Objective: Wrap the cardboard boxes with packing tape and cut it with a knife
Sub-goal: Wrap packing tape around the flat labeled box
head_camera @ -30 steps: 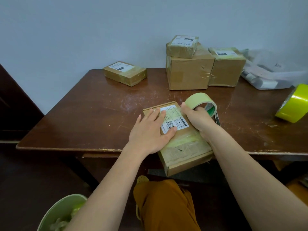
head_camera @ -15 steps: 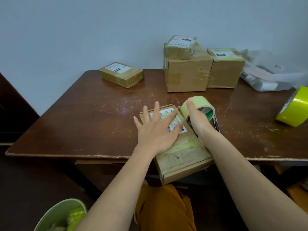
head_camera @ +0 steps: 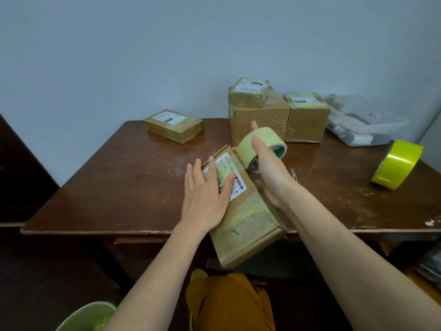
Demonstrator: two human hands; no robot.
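A flat cardboard box (head_camera: 248,232) with a white label lies at the table's front edge, its near end sticking out past the edge. A strip of pale green tape runs across its top. My left hand (head_camera: 207,194) presses flat on the label with straight fingers. My right hand (head_camera: 269,173) grips a pale green tape roll (head_camera: 260,144) and holds it just above the box's far right corner, with the tape stretched from the roll down to the box. A dark knife tip (head_camera: 294,174) shows on the table beside my right wrist.
Brown wooden table (head_camera: 119,182). A flat box (head_camera: 174,125) lies at the back left; a big box (head_camera: 257,123) with a small one on top and another box (head_camera: 307,118) stand at the back. Bright yellow tape roll (head_camera: 397,167) right. Plastic bags (head_camera: 358,125) far right. Green bin (head_camera: 88,316) below.
My right hand has lifted the tape roll up and away from the box's far end, pulling tape out. My left hand has slid slightly along the label. The view has tilted up.
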